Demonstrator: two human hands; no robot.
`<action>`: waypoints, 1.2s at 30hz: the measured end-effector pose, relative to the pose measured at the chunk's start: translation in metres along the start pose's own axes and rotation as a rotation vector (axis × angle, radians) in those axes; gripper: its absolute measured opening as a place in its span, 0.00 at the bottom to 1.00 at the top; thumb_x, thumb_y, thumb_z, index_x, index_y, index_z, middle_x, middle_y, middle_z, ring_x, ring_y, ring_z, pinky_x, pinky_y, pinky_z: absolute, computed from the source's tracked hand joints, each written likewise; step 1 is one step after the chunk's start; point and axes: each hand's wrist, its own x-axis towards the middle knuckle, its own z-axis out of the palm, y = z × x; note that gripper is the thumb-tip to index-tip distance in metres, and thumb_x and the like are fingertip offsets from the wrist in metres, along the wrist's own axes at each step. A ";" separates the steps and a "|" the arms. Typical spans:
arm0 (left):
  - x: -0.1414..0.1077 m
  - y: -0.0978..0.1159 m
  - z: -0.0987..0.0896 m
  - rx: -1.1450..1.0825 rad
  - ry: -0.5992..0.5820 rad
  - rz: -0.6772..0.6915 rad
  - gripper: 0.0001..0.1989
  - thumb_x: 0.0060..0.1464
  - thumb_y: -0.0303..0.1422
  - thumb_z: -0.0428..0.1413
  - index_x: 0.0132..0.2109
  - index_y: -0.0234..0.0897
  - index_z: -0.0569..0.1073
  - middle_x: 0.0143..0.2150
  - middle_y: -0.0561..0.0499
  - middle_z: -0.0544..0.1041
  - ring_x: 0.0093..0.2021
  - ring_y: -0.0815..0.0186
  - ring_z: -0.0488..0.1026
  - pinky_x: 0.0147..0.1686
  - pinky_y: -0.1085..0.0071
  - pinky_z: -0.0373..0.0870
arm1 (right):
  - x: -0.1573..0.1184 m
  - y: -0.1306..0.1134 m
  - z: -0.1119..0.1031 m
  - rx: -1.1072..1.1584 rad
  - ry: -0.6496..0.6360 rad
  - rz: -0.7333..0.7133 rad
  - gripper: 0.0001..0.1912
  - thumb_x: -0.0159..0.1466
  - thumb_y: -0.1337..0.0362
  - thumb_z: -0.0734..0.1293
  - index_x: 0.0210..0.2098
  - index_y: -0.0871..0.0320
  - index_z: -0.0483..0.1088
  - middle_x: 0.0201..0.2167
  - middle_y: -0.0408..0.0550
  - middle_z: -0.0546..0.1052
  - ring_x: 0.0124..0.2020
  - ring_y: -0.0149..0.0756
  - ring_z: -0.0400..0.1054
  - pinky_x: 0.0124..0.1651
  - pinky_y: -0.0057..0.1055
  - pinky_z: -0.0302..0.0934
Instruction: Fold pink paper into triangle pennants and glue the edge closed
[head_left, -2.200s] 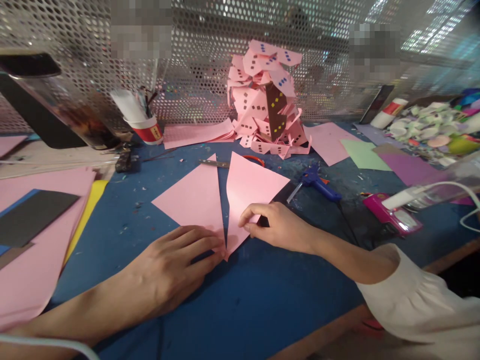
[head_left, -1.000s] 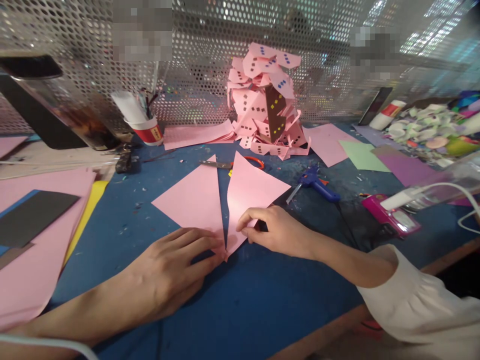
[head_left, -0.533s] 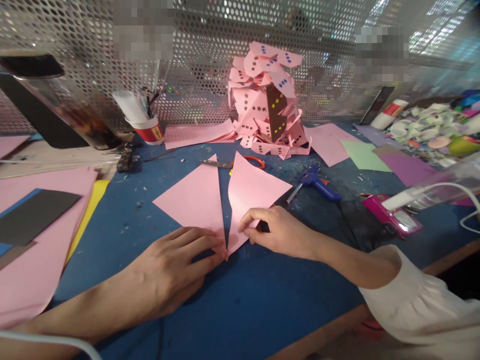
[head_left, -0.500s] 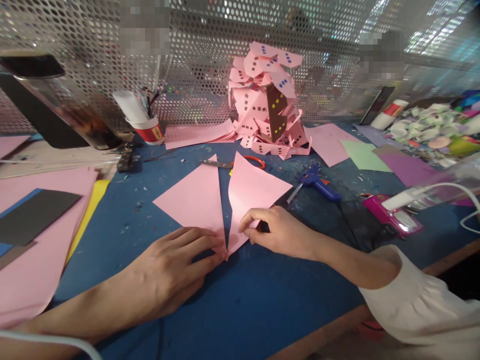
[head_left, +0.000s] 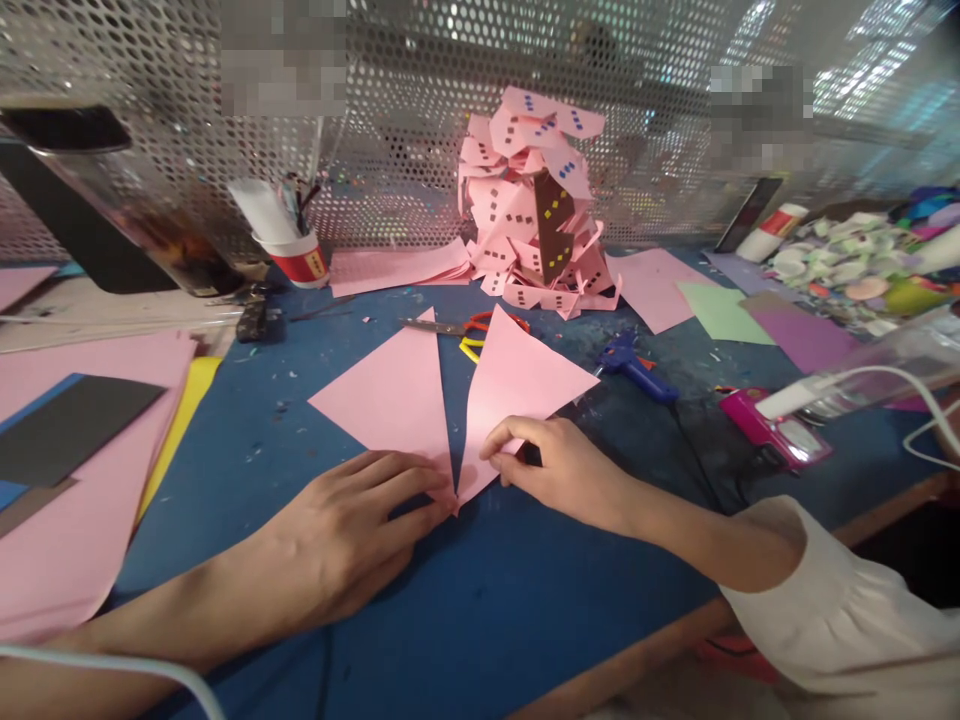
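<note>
A pink sheet of paper (head_left: 386, 390) lies on the blue tabletop, with a narrow gap between its left part and a right flap (head_left: 517, 375). Near the pointed lower end, where the two parts meet, my left hand (head_left: 356, 530) rests on the paper with fingers stretched out and pressing down. My right hand (head_left: 551, 460) pinches the lower right edge of the flap between thumb and curled fingers. Just behind the gap lie scissors (head_left: 471, 348) with red and yellow handles, partly covered by the paper. The blue glue gun (head_left: 637, 368) sits right of the flap.
Behind stands a pink paper construction (head_left: 510, 215) with small dark squares. A cup of tools (head_left: 300, 260) and a tilted drink container (head_left: 142, 205) stand back left. Pink sheets (head_left: 97, 530) lie left. Paper scraps (head_left: 847, 255) and a magenta device (head_left: 776, 425) are right.
The right flap has swung to the right with my right hand, widening the gap and baring more of the scissors' yellow handle. My left hand stays at the lower point.
</note>
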 end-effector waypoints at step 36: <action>0.000 0.000 -0.001 0.016 -0.009 0.018 0.19 0.64 0.23 0.51 0.59 0.38 0.74 0.57 0.42 0.77 0.58 0.55 0.73 0.54 0.58 0.76 | -0.003 0.000 -0.003 -0.051 -0.019 -0.055 0.08 0.66 0.71 0.69 0.40 0.54 0.79 0.37 0.39 0.84 0.33 0.27 0.76 0.40 0.24 0.66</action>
